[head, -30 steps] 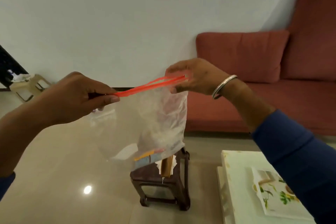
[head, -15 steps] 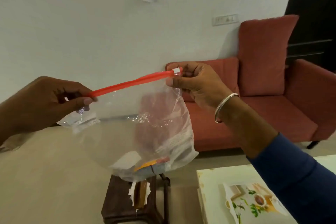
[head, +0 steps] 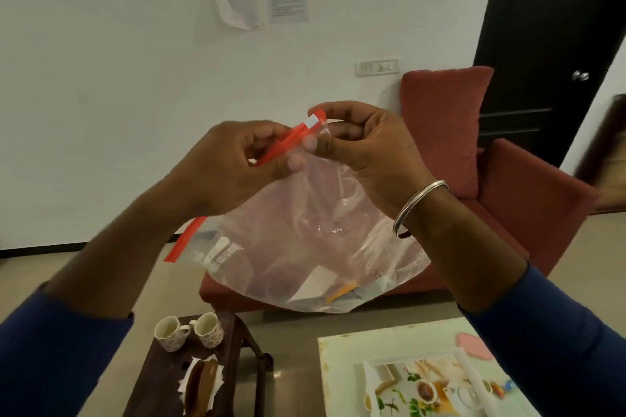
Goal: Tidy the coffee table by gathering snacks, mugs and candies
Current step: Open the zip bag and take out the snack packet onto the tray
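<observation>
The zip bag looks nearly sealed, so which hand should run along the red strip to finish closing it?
Probably the left hand: its fingers already pinch mid-strip on the red zip strip, while the right hand anchors the strip's end corner of the clear zip bag.

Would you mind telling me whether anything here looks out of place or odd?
Nothing looks spilled or damaged. Both hands, left hand and right hand, pinch the zip bag's red seal; two mugs stand upright on the stool.

The person is wearing blue sleeves on both arms, pushed up short of the wrists. A plain silver bangle is circling the right wrist, at 5 o'clock from the right hand.
</observation>
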